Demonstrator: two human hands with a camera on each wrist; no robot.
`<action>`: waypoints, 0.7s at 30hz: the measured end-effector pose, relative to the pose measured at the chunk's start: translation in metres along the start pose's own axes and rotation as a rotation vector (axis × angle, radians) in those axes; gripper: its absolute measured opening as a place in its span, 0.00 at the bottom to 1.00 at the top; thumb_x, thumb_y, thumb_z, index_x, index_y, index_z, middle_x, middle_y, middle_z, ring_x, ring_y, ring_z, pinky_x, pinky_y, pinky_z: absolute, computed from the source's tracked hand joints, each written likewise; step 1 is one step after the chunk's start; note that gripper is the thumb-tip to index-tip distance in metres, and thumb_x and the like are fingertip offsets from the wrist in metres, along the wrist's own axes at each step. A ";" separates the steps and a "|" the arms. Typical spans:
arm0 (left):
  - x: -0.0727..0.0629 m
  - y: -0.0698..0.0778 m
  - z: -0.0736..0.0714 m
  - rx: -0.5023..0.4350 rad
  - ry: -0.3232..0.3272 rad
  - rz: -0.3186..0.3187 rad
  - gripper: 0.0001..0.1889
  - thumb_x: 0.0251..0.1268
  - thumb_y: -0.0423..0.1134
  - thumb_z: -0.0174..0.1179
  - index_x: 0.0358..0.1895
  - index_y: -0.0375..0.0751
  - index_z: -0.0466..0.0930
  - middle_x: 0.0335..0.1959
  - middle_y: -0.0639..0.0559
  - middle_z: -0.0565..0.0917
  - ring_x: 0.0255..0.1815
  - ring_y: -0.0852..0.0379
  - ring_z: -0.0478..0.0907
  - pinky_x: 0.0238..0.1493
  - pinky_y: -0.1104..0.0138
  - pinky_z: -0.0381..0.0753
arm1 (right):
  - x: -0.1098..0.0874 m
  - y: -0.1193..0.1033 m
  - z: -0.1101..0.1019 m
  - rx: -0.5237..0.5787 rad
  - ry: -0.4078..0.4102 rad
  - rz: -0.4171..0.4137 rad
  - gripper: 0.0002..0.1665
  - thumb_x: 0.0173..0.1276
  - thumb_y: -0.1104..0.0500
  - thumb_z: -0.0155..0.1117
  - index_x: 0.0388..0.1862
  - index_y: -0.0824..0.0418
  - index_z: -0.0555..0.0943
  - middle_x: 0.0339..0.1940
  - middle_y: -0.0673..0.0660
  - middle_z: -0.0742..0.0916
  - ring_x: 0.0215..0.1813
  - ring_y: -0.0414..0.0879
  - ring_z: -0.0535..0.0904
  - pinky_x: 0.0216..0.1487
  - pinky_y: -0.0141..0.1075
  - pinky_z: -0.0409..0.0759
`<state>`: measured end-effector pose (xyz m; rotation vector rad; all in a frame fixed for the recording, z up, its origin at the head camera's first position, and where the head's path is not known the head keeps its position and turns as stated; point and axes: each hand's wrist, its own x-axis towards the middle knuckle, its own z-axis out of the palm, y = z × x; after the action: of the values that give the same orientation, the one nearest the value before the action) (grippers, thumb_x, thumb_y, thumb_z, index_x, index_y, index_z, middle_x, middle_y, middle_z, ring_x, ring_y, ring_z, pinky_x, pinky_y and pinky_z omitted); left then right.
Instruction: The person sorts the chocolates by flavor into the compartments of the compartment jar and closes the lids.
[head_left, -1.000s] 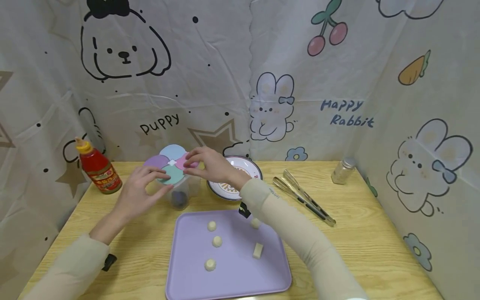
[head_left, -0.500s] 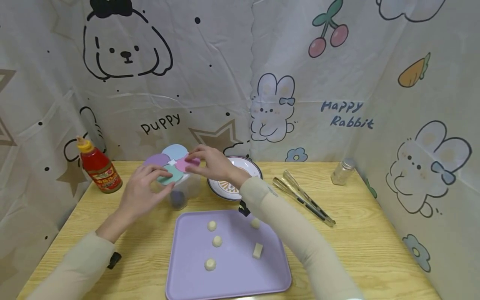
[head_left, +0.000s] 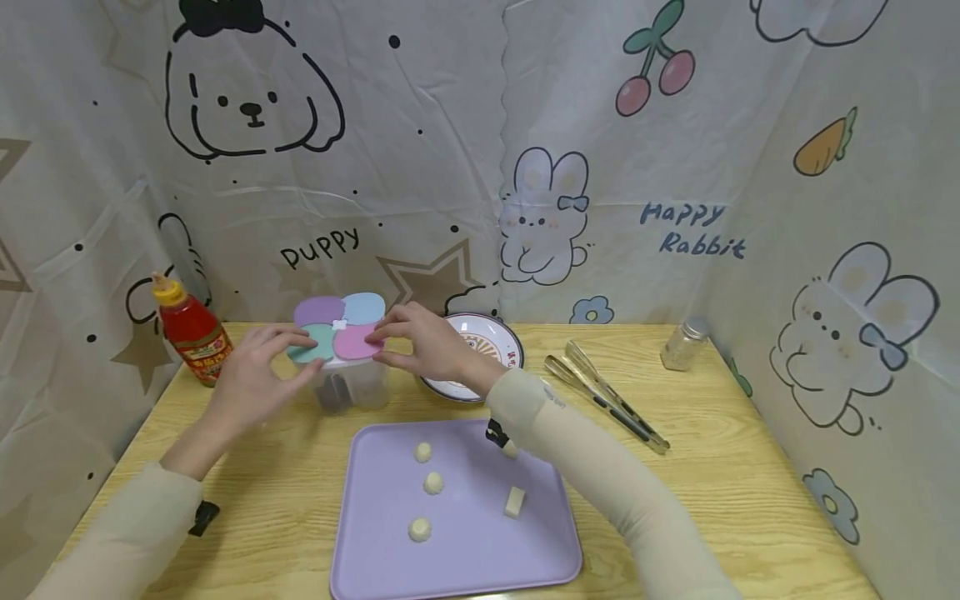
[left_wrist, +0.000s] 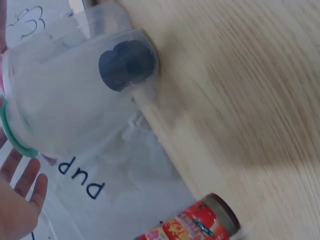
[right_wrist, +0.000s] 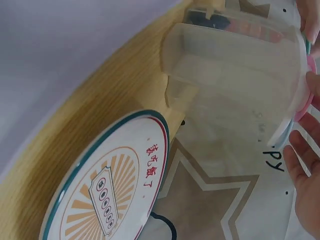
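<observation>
A clear plastic storage container (head_left: 354, 390) stands upright at the back left of the table. Its petal-shaped lids are purple, light blue, green (head_left: 312, 343) and pink (head_left: 354, 342). Through the wall of one compartment a dark lump (left_wrist: 127, 65) shows at the bottom; a compartment facing the right wrist camera looks bare. My left hand (head_left: 251, 362) holds the container's top at the green lid's edge, fingers above and thumb lower. On the other side, my right hand (head_left: 431, 346) grips the pink lid's edge between thumb and fingers.
In front lies a purple tray (head_left: 465, 567) with several whitish balls (head_left: 420, 529) and a small pale block (head_left: 514, 502). A patterned plate (right_wrist: 117, 180) leans behind my right hand. Tongs (head_left: 600, 392) and a glass shaker (head_left: 686, 343) are right; a red sauce bottle (head_left: 197, 333) is left.
The container has turned clockwise as seen from above, bringing the pink lid to the front right and green to the front left. My left hand has shifted a little left.
</observation>
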<state>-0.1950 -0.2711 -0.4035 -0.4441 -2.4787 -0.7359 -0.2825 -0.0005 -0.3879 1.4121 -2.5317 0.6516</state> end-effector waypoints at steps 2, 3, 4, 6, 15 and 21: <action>0.001 -0.003 -0.002 0.005 -0.020 -0.010 0.14 0.60 0.37 0.76 0.48 0.38 0.88 0.56 0.37 0.86 0.61 0.35 0.77 0.61 0.37 0.76 | -0.001 -0.001 0.002 -0.029 0.018 -0.030 0.17 0.74 0.48 0.71 0.57 0.50 0.90 0.57 0.50 0.89 0.59 0.45 0.80 0.64 0.37 0.79; 0.002 -0.004 -0.003 0.004 -0.029 -0.012 0.15 0.61 0.37 0.75 0.49 0.37 0.88 0.57 0.37 0.85 0.62 0.35 0.76 0.62 0.36 0.75 | -0.001 -0.002 0.003 -0.040 0.028 -0.043 0.16 0.74 0.48 0.71 0.57 0.49 0.90 0.56 0.50 0.89 0.59 0.45 0.81 0.63 0.37 0.79; 0.003 -0.006 -0.004 0.004 -0.039 -0.016 0.15 0.62 0.38 0.75 0.50 0.37 0.88 0.58 0.36 0.85 0.63 0.34 0.76 0.62 0.35 0.75 | -0.002 -0.003 0.004 -0.051 0.037 -0.053 0.16 0.74 0.48 0.71 0.56 0.49 0.90 0.55 0.49 0.89 0.58 0.45 0.80 0.62 0.36 0.79; 0.005 -0.008 -0.006 0.001 -0.055 -0.020 0.15 0.64 0.38 0.74 0.52 0.37 0.88 0.59 0.36 0.85 0.64 0.34 0.75 0.64 0.34 0.74 | -0.003 -0.005 0.006 -0.065 0.051 -0.070 0.15 0.74 0.48 0.71 0.56 0.48 0.90 0.53 0.49 0.90 0.56 0.44 0.80 0.60 0.35 0.79; 0.011 -0.014 -0.004 -0.001 -0.092 -0.041 0.14 0.70 0.39 0.70 0.54 0.37 0.86 0.61 0.37 0.83 0.66 0.36 0.72 0.64 0.35 0.73 | -0.005 -0.012 0.009 -0.079 0.088 -0.131 0.13 0.74 0.49 0.72 0.53 0.48 0.91 0.49 0.47 0.90 0.54 0.42 0.80 0.57 0.32 0.78; 0.008 -0.010 0.001 -0.060 -0.064 -0.007 0.10 0.67 0.35 0.71 0.49 0.38 0.88 0.56 0.39 0.85 0.64 0.37 0.73 0.63 0.36 0.72 | 0.003 -0.011 0.007 -0.082 0.071 -0.155 0.13 0.73 0.48 0.72 0.52 0.49 0.91 0.54 0.48 0.89 0.59 0.43 0.81 0.63 0.34 0.78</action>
<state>-0.2063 -0.2768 -0.4038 -0.4889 -2.5237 -0.8130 -0.2741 -0.0112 -0.3895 1.5107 -2.3386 0.5544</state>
